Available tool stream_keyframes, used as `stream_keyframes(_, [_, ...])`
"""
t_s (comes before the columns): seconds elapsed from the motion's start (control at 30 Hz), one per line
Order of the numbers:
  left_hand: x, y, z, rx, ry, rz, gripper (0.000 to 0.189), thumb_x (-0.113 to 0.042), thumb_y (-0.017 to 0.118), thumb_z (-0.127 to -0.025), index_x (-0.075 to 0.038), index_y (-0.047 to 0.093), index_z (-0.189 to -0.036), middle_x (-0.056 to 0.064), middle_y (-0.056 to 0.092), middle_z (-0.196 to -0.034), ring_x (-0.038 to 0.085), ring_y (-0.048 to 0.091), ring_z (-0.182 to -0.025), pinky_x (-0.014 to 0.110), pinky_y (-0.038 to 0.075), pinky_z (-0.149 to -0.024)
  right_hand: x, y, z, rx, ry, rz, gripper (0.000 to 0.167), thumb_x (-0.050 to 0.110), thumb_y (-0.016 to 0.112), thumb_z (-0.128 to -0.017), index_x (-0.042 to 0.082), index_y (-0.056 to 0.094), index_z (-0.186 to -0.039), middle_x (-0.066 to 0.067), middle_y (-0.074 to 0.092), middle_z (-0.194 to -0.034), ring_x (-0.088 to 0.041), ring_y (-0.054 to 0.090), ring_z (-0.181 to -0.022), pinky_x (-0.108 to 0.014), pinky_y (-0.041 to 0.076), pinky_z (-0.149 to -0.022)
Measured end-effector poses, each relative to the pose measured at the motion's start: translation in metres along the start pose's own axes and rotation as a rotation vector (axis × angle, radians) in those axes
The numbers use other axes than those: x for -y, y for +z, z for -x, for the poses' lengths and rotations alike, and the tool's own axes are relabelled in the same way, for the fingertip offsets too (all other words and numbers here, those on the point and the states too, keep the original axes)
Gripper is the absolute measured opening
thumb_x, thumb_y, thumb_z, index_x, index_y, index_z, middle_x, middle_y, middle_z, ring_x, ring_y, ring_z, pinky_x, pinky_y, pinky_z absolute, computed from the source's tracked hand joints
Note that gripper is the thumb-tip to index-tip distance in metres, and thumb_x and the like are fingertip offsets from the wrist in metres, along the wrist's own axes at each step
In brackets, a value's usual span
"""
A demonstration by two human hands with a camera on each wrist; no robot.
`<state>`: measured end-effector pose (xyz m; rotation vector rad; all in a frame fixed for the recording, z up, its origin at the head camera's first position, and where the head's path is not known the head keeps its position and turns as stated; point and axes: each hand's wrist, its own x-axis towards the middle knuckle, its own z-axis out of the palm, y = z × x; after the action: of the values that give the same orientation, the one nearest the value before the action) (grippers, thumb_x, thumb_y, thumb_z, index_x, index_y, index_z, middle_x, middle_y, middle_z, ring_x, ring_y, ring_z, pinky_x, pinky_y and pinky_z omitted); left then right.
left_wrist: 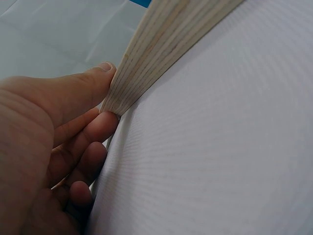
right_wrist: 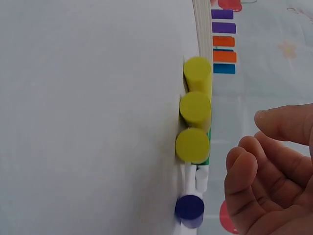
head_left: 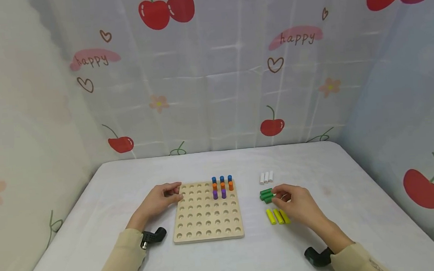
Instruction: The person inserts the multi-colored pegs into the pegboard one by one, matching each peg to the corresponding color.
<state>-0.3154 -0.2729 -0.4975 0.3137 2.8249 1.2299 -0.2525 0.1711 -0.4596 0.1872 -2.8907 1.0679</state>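
Observation:
My left hand holds the upper left corner of a wooden pegboard. In the left wrist view, its thumb and index finger touch the board's layered edge. Upright in the board stand blue pegs, orange pegs and two purple pegs. My right hand hovers by three green pegs lying on the table, its thumb and fingers apart with nothing between them. A loose purple peg shows near that hand in the right wrist view; the hand hides it from the head view.
Three white pegs lie behind the green ones, and three yellow pegs lie in front. A white cloth covers the table. Printed curtains hang behind and at both sides.

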Motion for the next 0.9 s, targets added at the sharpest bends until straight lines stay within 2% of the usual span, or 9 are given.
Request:
stream_keyframes(0.3, [-0.002,0.001,0.001,0.002,-0.010,-0.008,0.053,-0.030,0.078,-0.093,-0.013,0.064,-0.141,-0.002,0.067,-0.104,0.017,0.056,-0.098,0.037,0.045,-0.093,-0.015,-0.008,0.002,-0.036,0.013,0.017,0.029,0.016,0.076,-0.092,0.007,0.072,-0.119,-0.004,0.070,-0.098,-0.021,0.063,-0.089,-0.027,0.052,-0.065])
stream_keyframes(0.57, [-0.001,0.000,0.001,-0.006,-0.013,-0.016,0.052,-0.030,0.078,-0.093,-0.013,0.064,-0.141,-0.002,0.067,-0.104,0.017,0.056,-0.098,0.036,0.044,-0.092,-0.020,-0.010,0.002,-0.045,0.031,0.024,0.028,0.015,0.077,-0.091,0.006,0.072,-0.116,-0.003,0.065,-0.091,-0.018,0.058,-0.081,-0.025,0.047,-0.059])
stream_keyframes(0.9, [-0.001,0.001,0.002,-0.009,-0.013,-0.004,0.055,-0.033,0.078,-0.093,-0.012,0.064,-0.141,-0.001,0.066,-0.104,0.017,0.055,-0.100,0.036,0.044,-0.093,-0.036,-0.006,0.000,-0.062,0.012,0.101,0.023,0.016,0.075,-0.091,0.006,0.073,-0.112,-0.001,0.060,-0.082,-0.017,0.052,-0.075,-0.028,0.042,-0.063])
